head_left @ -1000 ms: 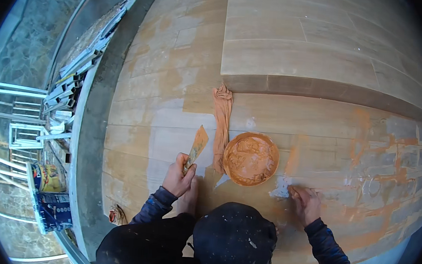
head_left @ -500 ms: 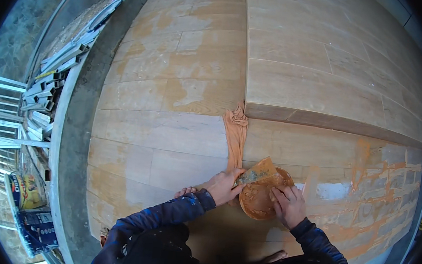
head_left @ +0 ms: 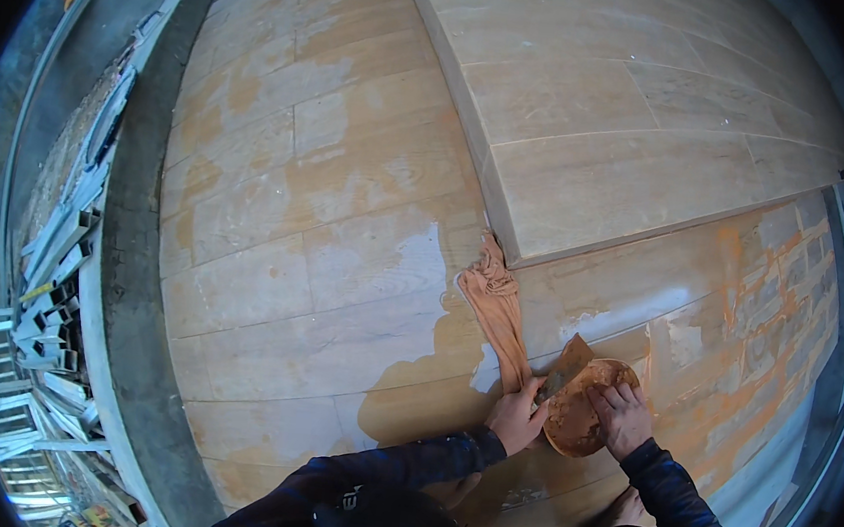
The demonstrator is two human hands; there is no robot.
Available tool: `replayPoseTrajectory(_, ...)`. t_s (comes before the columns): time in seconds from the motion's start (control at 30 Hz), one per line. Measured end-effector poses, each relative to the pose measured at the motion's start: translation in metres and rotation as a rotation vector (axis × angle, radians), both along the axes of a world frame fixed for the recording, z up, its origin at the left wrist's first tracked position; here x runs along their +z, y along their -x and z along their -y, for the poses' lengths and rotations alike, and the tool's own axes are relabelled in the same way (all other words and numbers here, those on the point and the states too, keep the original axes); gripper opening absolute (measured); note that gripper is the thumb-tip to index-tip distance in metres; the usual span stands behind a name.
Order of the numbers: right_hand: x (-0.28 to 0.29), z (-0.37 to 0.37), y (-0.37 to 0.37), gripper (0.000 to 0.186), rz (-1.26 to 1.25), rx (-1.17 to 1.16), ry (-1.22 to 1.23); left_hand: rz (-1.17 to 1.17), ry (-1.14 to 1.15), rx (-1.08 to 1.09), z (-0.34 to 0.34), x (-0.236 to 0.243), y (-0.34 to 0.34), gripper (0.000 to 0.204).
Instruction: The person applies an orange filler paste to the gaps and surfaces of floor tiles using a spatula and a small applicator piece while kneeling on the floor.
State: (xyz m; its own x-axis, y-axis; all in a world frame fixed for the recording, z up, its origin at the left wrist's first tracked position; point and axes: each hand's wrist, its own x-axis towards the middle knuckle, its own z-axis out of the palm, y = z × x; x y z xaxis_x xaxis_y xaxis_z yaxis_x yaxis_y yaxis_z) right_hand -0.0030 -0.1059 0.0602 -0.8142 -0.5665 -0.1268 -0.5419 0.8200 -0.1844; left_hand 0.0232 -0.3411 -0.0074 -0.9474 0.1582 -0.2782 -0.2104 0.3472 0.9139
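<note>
My left hand (head_left: 517, 417) is closed on a flat scraper (head_left: 568, 361) smeared with orange paste, its blade at the left rim of a round orange bowl (head_left: 561, 438). Wet orange-brown paste (head_left: 575, 407) lies in the bowl. My right hand (head_left: 623, 419) reaches over the bowl's right side, fingers bent together down into the paste. Anything between those fingertips is hidden. A twisted orange-stained cloth (head_left: 495, 305) lies on the tiles, its near end beside my left hand.
Wood-look tiles (head_left: 340, 286) carry wet patches and orange smears. A raised tiled step (head_left: 628, 201) stands at the far right, its corner near the cloth. Along the left runs a concrete ledge (head_left: 130, 268), with metal profiles (head_left: 50, 321) beyond it. Thick orange residue (head_left: 751, 292) covers the right-hand tiles.
The view has turned and shifted, so the bowl, cloth and both hands sit further right. The scraper blade now points more upright at the bowl's rim. The right hand stays in the bowl.
</note>
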Motion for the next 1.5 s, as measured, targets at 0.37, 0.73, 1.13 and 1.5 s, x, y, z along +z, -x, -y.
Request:
replayPoseTrajectory(0.37, 0.001, 0.014, -0.060, 0.027, 0.113, -0.076, 0.012, -0.041, 0.025, -0.001, 0.014, 0.004, 0.015, 0.044)
replayPoseTrajectory(0.73, 0.002, 0.005, -0.209, 0.026, 0.560, -1.145, 1.538, -0.227, -0.002, -0.079, 0.008, -0.020, 0.017, 0.040)
replayPoseTrajectory(1.13, -0.055, -0.129, -0.341, 0.025, -0.220, -1.756, 1.179, 0.057, -0.198, -0.119, 0.037, -0.028, 0.024, 0.048)
replayPoseTrajectory(1.5, -0.098, -0.198, -0.286, 0.041, -0.413, -1.390, -0.222, 0.033, -0.182, -0.049, 0.033, -0.029, 0.019, 0.045)
